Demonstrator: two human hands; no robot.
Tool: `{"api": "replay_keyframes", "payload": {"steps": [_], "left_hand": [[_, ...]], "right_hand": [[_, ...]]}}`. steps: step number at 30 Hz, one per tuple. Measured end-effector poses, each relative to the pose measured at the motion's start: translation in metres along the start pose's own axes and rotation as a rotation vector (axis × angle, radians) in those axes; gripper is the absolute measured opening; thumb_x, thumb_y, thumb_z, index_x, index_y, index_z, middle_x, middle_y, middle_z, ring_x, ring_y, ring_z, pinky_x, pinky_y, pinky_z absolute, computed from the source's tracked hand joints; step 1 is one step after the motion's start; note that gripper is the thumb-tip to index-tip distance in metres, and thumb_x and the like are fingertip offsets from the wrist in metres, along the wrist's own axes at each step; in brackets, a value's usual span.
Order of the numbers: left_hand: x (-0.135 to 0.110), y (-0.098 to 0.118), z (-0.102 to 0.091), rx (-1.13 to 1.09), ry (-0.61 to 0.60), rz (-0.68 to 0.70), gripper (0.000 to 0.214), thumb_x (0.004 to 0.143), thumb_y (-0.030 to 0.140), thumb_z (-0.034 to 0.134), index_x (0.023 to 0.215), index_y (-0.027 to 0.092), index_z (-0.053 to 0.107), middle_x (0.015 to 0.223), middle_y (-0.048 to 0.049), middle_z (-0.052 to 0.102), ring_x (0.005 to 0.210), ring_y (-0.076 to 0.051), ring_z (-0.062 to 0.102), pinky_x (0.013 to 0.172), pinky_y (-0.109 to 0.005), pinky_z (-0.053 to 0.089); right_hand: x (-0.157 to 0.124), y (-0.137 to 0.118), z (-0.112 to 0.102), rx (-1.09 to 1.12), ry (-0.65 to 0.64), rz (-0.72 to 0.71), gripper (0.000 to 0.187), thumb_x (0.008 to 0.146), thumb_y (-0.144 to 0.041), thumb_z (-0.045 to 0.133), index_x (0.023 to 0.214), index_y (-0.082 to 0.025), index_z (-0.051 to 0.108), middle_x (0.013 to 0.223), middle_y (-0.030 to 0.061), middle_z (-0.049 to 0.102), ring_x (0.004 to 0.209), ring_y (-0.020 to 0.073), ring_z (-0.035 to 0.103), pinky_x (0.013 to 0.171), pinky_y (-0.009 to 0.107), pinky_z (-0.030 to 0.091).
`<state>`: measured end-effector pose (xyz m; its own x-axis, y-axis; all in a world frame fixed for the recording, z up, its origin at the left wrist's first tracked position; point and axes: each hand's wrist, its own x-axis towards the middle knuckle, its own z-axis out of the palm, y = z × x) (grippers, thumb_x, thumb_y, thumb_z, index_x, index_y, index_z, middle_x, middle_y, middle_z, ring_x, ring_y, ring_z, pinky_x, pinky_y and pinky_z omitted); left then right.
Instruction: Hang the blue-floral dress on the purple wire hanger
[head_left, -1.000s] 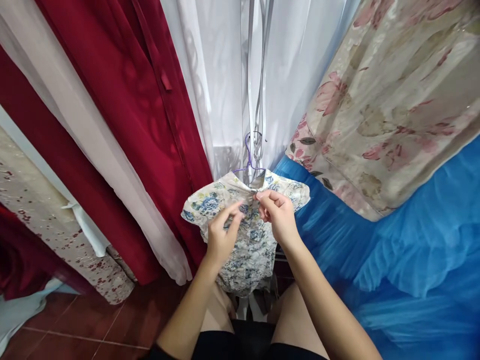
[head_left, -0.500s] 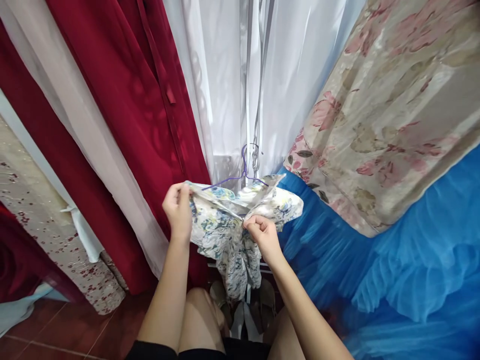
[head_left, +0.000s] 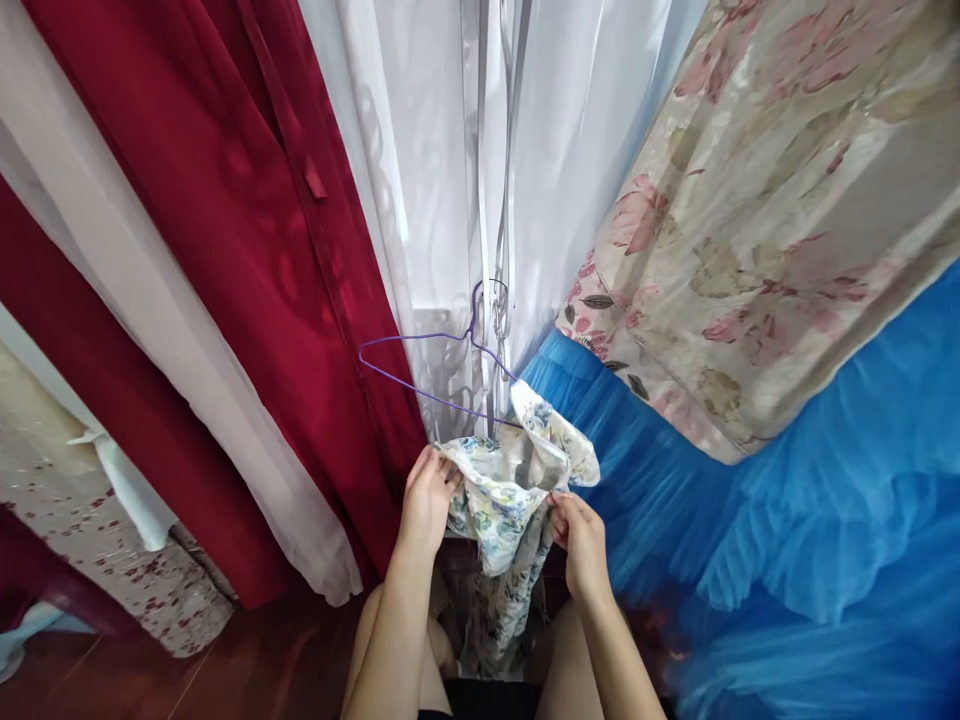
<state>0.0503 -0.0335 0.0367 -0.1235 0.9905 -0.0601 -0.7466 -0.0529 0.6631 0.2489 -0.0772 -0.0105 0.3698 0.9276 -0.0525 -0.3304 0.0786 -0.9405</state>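
Left hand: closed by the fingertips on an edge of the flower-printed cloth at its left side, wrist bent upward, below the long bar.
Right hand: pinching another edge of the same cloth between thumb and fingers, lower right of the neck opening.
Shirt: stretched between both grips, white with blue and yellow-green flowers, lower part bunched and hanging down between the knees; right shoulder draped over one end of the purple wire.
Hanger: thin, purple, tilted down to the right; left end bare and outside the cloth, right end inside it; hook upright among the white strips, exact catching point too fine to tell.
Straps: white, hanging straight down behind the hook.
White cloth: falling in folds as backdrop.
Red cloth: hanging to the left, just beside the white.
Floral cloth: beige with pink blooms, hanging at upper right.
Blue cloth: ruffled, spreading beneath the floral hem.
Legs: bare, one on either side of the hanging folds.
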Motion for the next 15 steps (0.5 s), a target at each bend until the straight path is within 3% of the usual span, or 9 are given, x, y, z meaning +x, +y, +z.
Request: {"api": "replay_keyframes", "payload": {"steps": [2,4,6,8,11,13,15], "left_hand": [[-0.015,-0.001,0.024,0.185,-0.179,0.042,0.022,0.083,0.037,0.076,0.089,0.018,0.066,0.09,-0.0033,0.067,0.083,-0.016,0.063,0.076,-0.027,0.048],[-0.034,-0.001,0.048,0.472,-0.37,0.098,0.022,0.091,0.04,0.068,0.091,0.018,0.067,0.086,-0.0034,0.066,0.079,-0.015,0.061,0.075,-0.026,0.046],[-0.053,-0.001,0.069,0.748,-0.534,0.201,0.02,0.097,0.036,0.061,0.092,0.018,0.068,0.086,-0.0038,0.065,0.082,-0.017,0.061,0.078,-0.027,0.046],[-0.068,-0.002,0.082,0.932,-0.628,0.312,0.019,0.099,0.033,0.056,0.095,0.02,0.069,0.092,-0.0049,0.065,0.09,-0.019,0.061,0.085,-0.029,0.046],[-0.076,-0.001,0.087,1.11,-0.66,0.367,0.022,0.1,0.037,0.054,0.103,0.023,0.07,0.106,-0.0078,0.06,0.103,-0.021,0.059,0.094,-0.032,0.045],[-0.073,0.001,0.08,1.13,-0.725,0.309,0.032,0.099,0.047,0.053,0.116,0.025,0.068,0.12,-0.0101,0.056,0.115,-0.024,0.055,0.102,-0.035,0.042],[-0.068,0.0,0.066,1.05,-0.895,0.138,0.047,0.099,0.058,0.044,0.129,0.025,0.061,0.127,-0.0114,0.056,0.119,-0.026,0.054,0.106,-0.037,0.04]], "right_hand": [[-0.002,0.002,-0.018,-0.132,0.047,-0.083,0.04,0.082,-0.055,0.069,0.067,-0.019,0.061,0.049,-0.0071,0.036,0.045,0.0102,0.03,0.044,0.025,0.026],[-0.005,-0.003,-0.024,-0.215,0.0,-0.151,0.046,0.088,-0.062,0.061,0.075,-0.019,0.067,0.053,-0.0036,0.046,0.051,0.0141,0.041,0.051,0.028,0.036],[-0.007,-0.013,-0.02,-0.204,-0.15,-0.115,0.053,0.09,-0.069,0.054,0.089,-0.02,0.073,0.07,0.0026,0.064,0.071,0.0206,0.058,0.069,0.033,0.047],[-0.012,-0.023,-0.011,-0.088,-0.332,0.032,0.063,0.088,-0.077,0.05,0.104,-0.022,0.074,0.096,0.0078,0.074,0.101,0.0269,0.064,0.093,0.039,0.047],[-0.022,-0.038,-0.001,0.133,-0.559,0.278,0.074,0.086,-0.084,0.043,0.117,-0.023,0.071,0.111,0.0106,0.074,0.119,0.0296,0.061,0.105,0.044,0.043],[-0.027,-0.051,-0.004,0.168,-0.686,0.361,0.07,0.087,-0.081,0.046,0.116,-0.022,0.071,0.104,0.0109,0.075,0.113,0.0299,0.065,0.099,0.045,0.048],[-0.028,-0.066,-0.013,0.118,-0.767,0.372,0.061,0.084,-0.076,0.058,0.103,-0.021,0.074,0.091,0.0095,0.074,0.095,0.0283,0.068,0.086,0.041,0.052]]}}
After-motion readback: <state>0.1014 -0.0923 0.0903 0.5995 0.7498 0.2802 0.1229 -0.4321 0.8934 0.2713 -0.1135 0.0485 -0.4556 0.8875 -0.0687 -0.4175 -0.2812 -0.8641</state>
